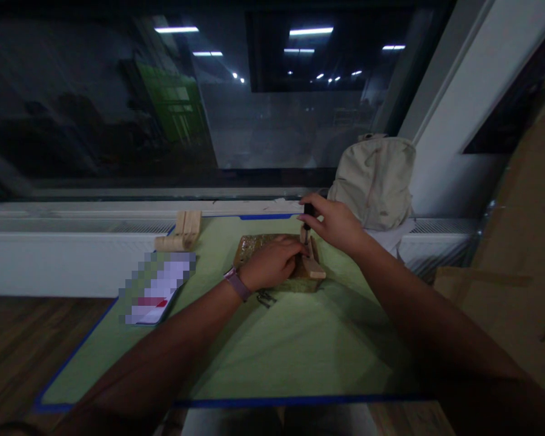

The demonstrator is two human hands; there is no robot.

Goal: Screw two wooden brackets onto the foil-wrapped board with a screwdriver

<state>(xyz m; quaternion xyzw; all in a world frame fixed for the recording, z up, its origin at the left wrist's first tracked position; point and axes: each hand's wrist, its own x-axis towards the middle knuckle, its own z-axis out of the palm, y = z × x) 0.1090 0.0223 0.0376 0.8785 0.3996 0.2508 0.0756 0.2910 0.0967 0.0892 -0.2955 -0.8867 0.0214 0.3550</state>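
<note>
My right hand (338, 225) pinches the black handle of a screwdriver (307, 213), which stands upright with its shaft pointing down at a wooden piece (315, 268). Beside the shaft, the fingertips of my left hand (275, 261) are closed on that wooden piece; part of the grip is hidden. Under both lies a brown block (249, 243) with a shiny, tape-like wrapping, and my left hand rests over its top. Several small metal parts (266, 298), perhaps screws, lie on the table near my left wrist.
The green table (272, 351) has a blue edge. At its back left are light wooden parts (185, 230), with a blurred-out phone-like sheet (161, 290) in front. A beige backpack (375, 181) leans by the window at the back right. Cardboard (495, 303) stands on the right.
</note>
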